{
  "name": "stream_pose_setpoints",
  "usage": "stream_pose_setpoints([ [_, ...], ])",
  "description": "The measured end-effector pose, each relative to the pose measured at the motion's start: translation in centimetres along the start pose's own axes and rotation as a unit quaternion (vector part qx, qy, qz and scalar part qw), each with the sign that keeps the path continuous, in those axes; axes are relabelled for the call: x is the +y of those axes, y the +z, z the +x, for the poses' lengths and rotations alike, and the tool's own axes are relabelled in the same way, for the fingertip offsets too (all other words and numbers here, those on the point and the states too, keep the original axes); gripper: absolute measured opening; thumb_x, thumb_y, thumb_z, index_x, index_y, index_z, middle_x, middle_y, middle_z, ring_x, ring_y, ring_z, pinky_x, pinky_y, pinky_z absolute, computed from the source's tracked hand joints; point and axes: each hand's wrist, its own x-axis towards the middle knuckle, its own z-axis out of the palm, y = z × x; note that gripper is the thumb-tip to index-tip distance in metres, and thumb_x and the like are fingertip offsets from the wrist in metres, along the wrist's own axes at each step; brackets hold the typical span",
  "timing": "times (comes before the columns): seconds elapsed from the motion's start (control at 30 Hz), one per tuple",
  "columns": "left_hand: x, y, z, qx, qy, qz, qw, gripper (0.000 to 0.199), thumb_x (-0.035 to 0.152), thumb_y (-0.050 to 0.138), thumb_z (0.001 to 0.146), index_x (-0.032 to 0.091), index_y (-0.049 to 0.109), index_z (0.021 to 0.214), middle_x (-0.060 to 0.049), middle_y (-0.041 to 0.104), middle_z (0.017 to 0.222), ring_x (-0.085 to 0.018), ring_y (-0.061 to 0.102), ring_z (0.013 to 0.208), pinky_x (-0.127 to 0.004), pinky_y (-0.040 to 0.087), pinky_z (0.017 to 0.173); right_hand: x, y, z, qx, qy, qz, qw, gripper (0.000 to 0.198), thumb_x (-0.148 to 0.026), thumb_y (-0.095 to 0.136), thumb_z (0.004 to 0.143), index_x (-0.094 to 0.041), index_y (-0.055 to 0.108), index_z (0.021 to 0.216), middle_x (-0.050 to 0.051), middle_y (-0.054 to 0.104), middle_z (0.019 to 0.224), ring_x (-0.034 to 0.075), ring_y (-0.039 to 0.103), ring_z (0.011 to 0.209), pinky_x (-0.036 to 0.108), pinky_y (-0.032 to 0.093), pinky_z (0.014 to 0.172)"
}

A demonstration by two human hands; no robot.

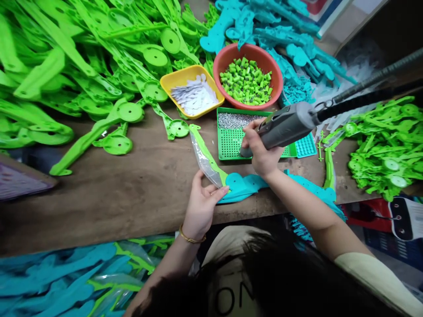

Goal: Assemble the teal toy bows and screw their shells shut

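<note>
My left hand (203,202) grips a toy piece whose green-and-clear blade (206,155) points away from me, with its blue body (239,187) resting at the bench edge. The thumb presses where the blade meets the blue body. My right hand (262,152) is wrapped round a grey electric screwdriver (286,125), which is tilted with its tip low over the green perforated tray (228,147). Small silver screws (239,119) fill the far part of that tray. Whether a screw sits on the tip cannot be seen.
Green plastic parts (82,57) heap the left of the bench; blue parts (297,39) lie at the back. A yellow tray (198,112) holds white pieces, and a red bowl (218,77) holds small green pieces. More green parts (386,149) lie right. Assembled pieces (59,273) fill the lower left.
</note>
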Motion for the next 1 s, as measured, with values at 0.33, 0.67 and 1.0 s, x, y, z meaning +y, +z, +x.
stream_pose_setpoints([
  [0.33, -0.6, 0.1, 0.1, 0.016, 0.024, 0.012, 1.000, 0.091, 0.030, 0.088, 0.059, 0.022, 0.038, 0.135, -0.002, 0.074, 0.082, -0.021, 0.073, 0.084, -0.035, 0.059, 0.082, 0.2, -0.4, 0.1, -0.029, -0.006, -0.004, 1.000, 0.023, -0.045, 0.067, 0.078, -0.025, 0.055, 0.084, -0.004, 0.059, 0.075, 0.009, 0.056, 0.054, 0.030, 0.057, 0.060],
  [0.67, -0.7, 0.3, 0.1, 0.028, 0.030, -0.002, 0.999, 0.091, 0.027, 0.088, 0.058, 0.023, 0.040, 0.135, -0.002, 0.075, 0.081, -0.020, 0.073, 0.082, -0.032, 0.059, 0.079, -1.9, -0.8, 0.6, 0.001, 0.004, -0.001, 1.000, 0.029, -0.050, 0.066, 0.081, -0.026, 0.057, 0.096, -0.002, 0.060, 0.082, 0.007, 0.056, 0.052, 0.026, 0.053, 0.050],
  [1.0, -0.8, 0.2, 0.1, 0.024, 0.028, 0.008, 0.999, 0.092, 0.030, 0.088, 0.059, 0.021, 0.039, 0.136, -0.003, 0.075, 0.082, -0.021, 0.073, 0.085, -0.034, 0.059, 0.082, 1.0, -0.6, 0.2, -0.029, -0.039, 0.057, 0.997, 0.019, -0.037, 0.070, 0.079, -0.025, 0.057, 0.086, -0.006, 0.056, 0.072, 0.007, 0.054, 0.053, 0.026, 0.053, 0.054],
])
